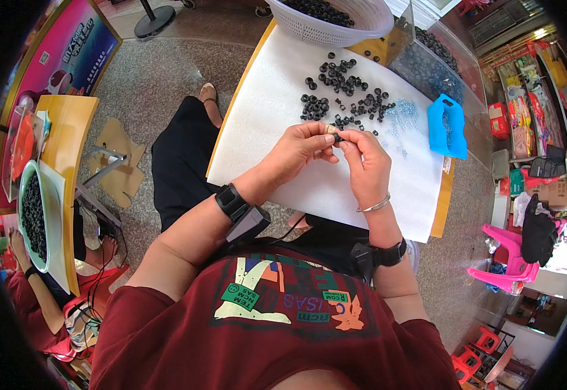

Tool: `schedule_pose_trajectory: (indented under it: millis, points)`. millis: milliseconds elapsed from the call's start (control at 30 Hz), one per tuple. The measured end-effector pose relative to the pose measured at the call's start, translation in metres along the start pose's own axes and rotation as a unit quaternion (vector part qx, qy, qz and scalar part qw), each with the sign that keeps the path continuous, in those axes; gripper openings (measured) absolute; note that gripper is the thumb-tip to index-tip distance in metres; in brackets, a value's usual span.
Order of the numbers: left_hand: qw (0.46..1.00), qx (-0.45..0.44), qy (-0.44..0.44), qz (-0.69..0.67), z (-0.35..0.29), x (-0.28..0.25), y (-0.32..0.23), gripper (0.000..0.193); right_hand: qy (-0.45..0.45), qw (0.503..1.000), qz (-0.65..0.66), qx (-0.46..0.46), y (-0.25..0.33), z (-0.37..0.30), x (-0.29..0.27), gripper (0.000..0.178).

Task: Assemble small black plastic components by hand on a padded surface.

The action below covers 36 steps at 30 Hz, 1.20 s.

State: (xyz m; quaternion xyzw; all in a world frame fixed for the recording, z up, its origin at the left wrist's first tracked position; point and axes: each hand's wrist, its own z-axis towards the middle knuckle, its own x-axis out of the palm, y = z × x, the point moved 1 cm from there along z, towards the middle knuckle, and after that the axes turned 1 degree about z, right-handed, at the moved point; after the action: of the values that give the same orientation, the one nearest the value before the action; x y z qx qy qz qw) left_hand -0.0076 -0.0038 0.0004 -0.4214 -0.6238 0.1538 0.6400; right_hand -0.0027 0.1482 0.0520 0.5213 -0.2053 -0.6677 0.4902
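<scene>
Over the white foam sheet (257,123), my left hand (303,148) and my right hand (366,162) meet with their fingertips pinched together. Between them is a small black part (337,138), mostly covered by the fingers. A beige wrap (330,129) shows at the left fingertips. Just beyond my hands lie loose black round parts (314,108) in several clusters, the nearest almost touching my fingers. To their right, tiny clear bluish pieces (405,117) are spread out. A bright blue open tray (448,130) stands at the sheet's right edge with some clear pieces inside.
At the far edge stands a white perforated basket (342,32) of black parts, beside a clear plastic bin (446,62) holding more. On the left, a co-worker's arm (43,292) reaches beside a pale green basin (30,170) of black parts. A pink stool (507,260) stands right.
</scene>
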Motion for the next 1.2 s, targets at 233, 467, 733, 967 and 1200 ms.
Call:
schedule_pose_trajectory:
  millis: [233,467,733,967,1200]
  points:
    - [0.999,0.016,-0.008,0.036,0.001,0.001,0.003,0.016,0.008,0.988,-0.123,-0.092,-0.002,0.000,-0.002,0.019]
    - [0.997,0.017,-0.010,0.077,0.000,0.004,0.003,0.018,0.005,0.963,-0.205,-0.174,-0.005,-0.001,0.000,0.020]
    - [0.996,-0.028,0.009,0.081,0.001,0.005,0.000,0.021,-0.002,0.980,-0.161,-0.114,-0.008,-0.008,0.000,0.015]
    - [0.996,-0.071,0.053,0.025,-0.002,0.004,-0.004,0.024,0.030,0.999,-0.033,-0.021,-0.009,-0.013,-0.001,0.020]
    - [0.998,-0.056,0.014,-0.019,-0.002,0.008,-0.006,0.024,-0.026,0.998,0.027,0.040,-0.005,-0.012,0.004,0.021]
